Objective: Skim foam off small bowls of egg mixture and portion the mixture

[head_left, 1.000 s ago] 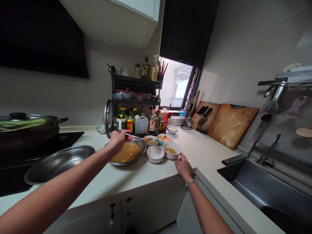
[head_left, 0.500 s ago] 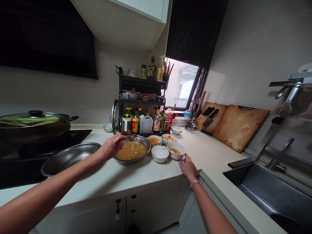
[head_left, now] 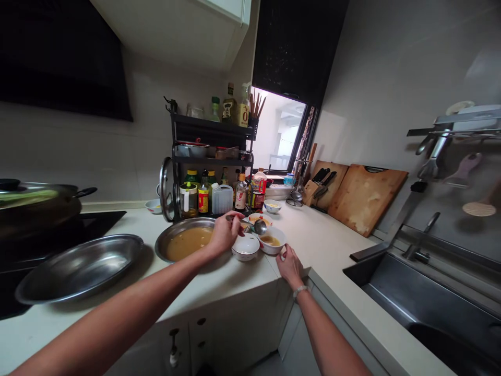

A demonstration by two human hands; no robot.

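My left hand (head_left: 227, 233) is closed around the handle of a metal ladle (head_left: 260, 226), whose head is over the far-left side of a white bowl (head_left: 273, 250) with brownish soup in it. The fingers of my right hand (head_left: 289, 263) pinch the near-right side of that bowl. Just left of it stands a white bowl with a dark rim (head_left: 246, 257). A patterned bowl (head_left: 261, 218) with orange-brown liquid is behind, and another bowl is mostly hidden by my left hand. Further left, a wide metal basin (head_left: 164, 256) holds brown soup with pale bits.
An empty metal dish (head_left: 84, 271) lies near the stove, where a lidded pan (head_left: 43, 209) stands. A black rack (head_left: 213, 122) with bottles is at the back. Knife block (head_left: 313, 192), cutting board (head_left: 368, 198) and sink (head_left: 422, 303) are to the right.
My left hand has carried the ladle rightward from above the basin to the soup bowl. My right hand stays at the bowl. The whole view has shifted slightly to the right.
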